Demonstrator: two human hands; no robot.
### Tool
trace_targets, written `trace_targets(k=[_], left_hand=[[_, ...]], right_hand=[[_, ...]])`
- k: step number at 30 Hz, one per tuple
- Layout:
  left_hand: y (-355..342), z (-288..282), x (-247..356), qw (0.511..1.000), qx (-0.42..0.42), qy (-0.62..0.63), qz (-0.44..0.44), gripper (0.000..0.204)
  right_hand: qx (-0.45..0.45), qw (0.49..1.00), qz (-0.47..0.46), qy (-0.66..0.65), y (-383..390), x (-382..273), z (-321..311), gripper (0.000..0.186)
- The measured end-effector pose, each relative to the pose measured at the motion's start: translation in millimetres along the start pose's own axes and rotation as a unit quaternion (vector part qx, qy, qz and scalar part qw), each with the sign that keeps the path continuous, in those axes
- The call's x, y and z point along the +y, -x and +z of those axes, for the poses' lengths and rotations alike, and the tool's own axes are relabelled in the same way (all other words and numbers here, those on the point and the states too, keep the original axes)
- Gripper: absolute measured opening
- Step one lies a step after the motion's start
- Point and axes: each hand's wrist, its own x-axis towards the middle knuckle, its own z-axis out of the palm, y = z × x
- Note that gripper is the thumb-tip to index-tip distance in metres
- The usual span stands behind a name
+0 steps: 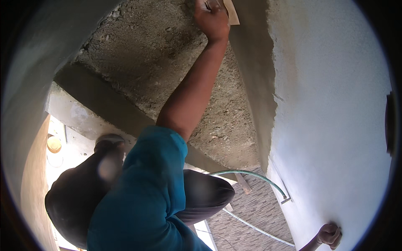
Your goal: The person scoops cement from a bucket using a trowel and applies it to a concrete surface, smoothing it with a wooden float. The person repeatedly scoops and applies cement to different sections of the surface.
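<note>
two bare hands show, one at each end of the scene. the left hand (212,20), at the top edge, has its fingers bent closed around one flat tool (233,13), whose pale tan, straight-edged corner sticks out to the right of the knuckles; the rest is cut off by the frame, so its full shape is hard to make out. the tool is at the upper end of one rough patch (142,50), grainy, pitted and brown-grey, just where it meets smoother plaster. the right hand (330,236) is low at the right, fingers curled into a loose fist by the white wall (331,108), with nothing showing in it.

two smooth, darker grey bands border the patch: a slanting band (104,96) on the left and an upright band (253,62) on the right, its outer edge ragged against the chalky, matte wall.

below are one teal cloth sleeve (155,154), two legs in dark trousers (205,192) and one foot (109,139). one green hose (251,172) arches to one t-shaped fitting (286,200); a paler length of tubing (255,228) crosses the striped, textured floor (268,209). one round, yellowish container (54,144) stands far left.
</note>
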Motion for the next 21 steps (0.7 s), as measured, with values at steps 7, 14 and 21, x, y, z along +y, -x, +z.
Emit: trace_targets(k=[7, 14, 21], left_hand=[[111, -4, -58, 0.988, 0.040, -0.142, 0.042, 0.014], [328, -41, -55, 0.949, -0.072, -0.130, -0.277, 0.014], [151, -25, -45, 0.990, -0.019, 0.037, -0.136, 0.014]], right_hand=[[-0.003, 1.000, -0.004, -0.007, 33, 23, -1, 0.014], [0.021, 0.999, 0.010, -0.031, 33, 29, 3, 0.011], [0.015, 1.000, -0.003, -0.014, 41, 33, 1, 0.011]])
